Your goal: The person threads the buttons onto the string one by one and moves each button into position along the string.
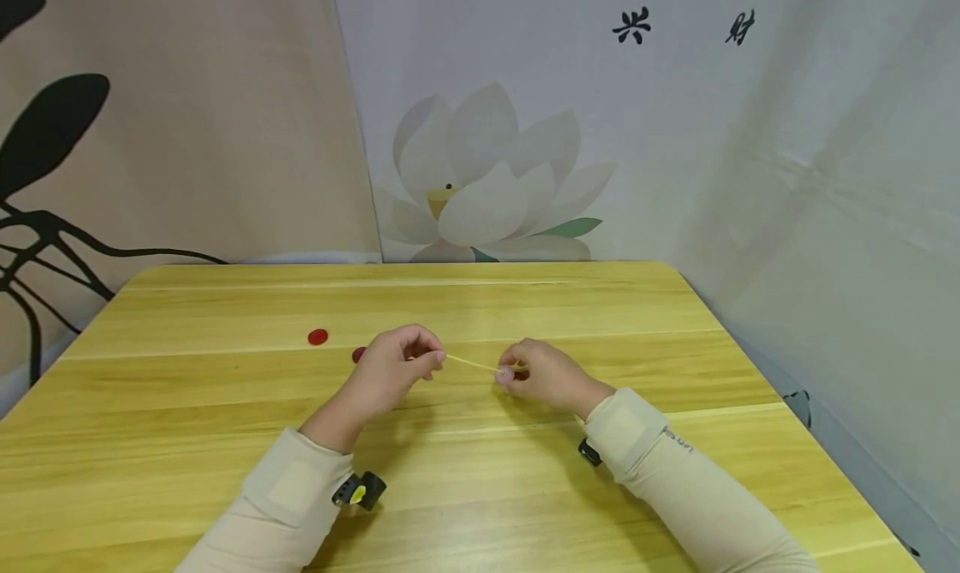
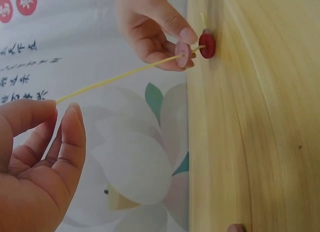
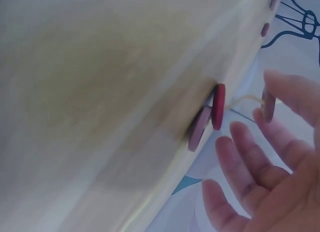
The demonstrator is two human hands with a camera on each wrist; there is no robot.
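A yellow cord [image 1: 472, 363] runs taut between my two hands. My left hand [image 1: 393, 363] pinches its end between thumb and fingertip. On the other side, my right hand [image 1: 553, 376] holds a pink button [image 2: 183, 54] by its edge between thumb and finger, and the cord passes through that button. Further along the cord, a red button [image 3: 218, 106] stands on edge beside a mauve button [image 3: 200, 128], close to the tabletop. In the head view, my right hand hides these strung buttons.
A red button [image 1: 318, 336] lies on the wooden table [image 1: 225, 440] to the left. A darker red button [image 1: 358, 354] is partly covered by my left hand. Printed curtains [image 1: 675, 156] hang behind the table's far edge.
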